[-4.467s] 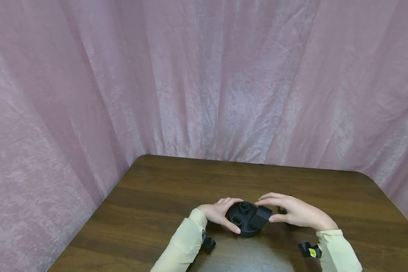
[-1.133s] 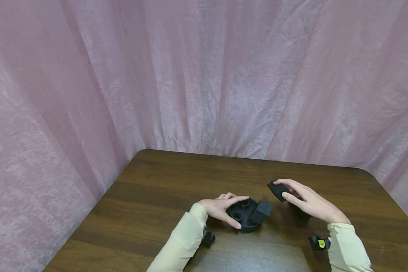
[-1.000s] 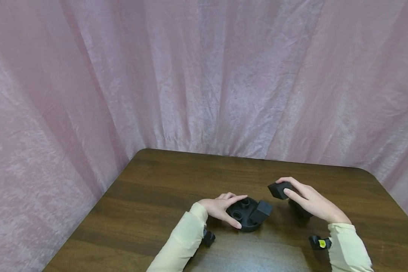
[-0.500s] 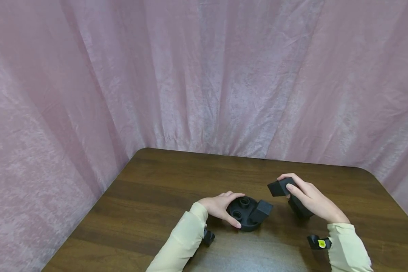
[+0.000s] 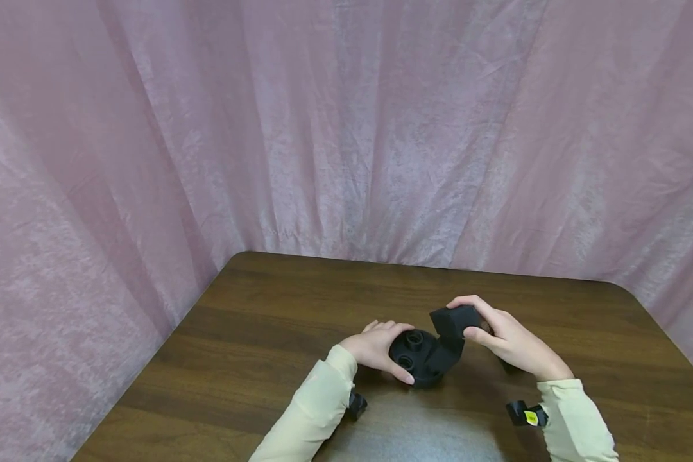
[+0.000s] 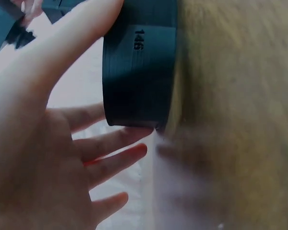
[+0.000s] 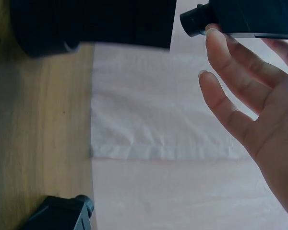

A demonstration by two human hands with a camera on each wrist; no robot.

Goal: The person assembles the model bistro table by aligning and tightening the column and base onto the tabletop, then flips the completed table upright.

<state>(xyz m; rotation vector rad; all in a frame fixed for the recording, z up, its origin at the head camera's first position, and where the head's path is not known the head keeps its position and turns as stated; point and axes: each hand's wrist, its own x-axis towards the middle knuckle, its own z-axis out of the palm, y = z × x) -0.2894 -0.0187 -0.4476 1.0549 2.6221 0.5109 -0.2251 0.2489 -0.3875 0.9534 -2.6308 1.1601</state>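
A round black base with ring-shaped sockets rests on the table, its side marked 146 in the left wrist view. My left hand grips its left rim between thumb and fingers. One angular black block stands on the base's right side. Just above and behind it, my right hand holds a second black block in the air by thumb and fingers. A short round peg projects from this held block, apart from the base in the right wrist view.
Another black block with a round peg lies on the table, partly hidden under my right hand in the head view. The wooden table ends at a pink curtain. A small black wrist camera sits at my right sleeve.
My right hand has lifted a block from the right, turned it, and brought it left, close to the base. The left hand stays on the base, which has barely moved.
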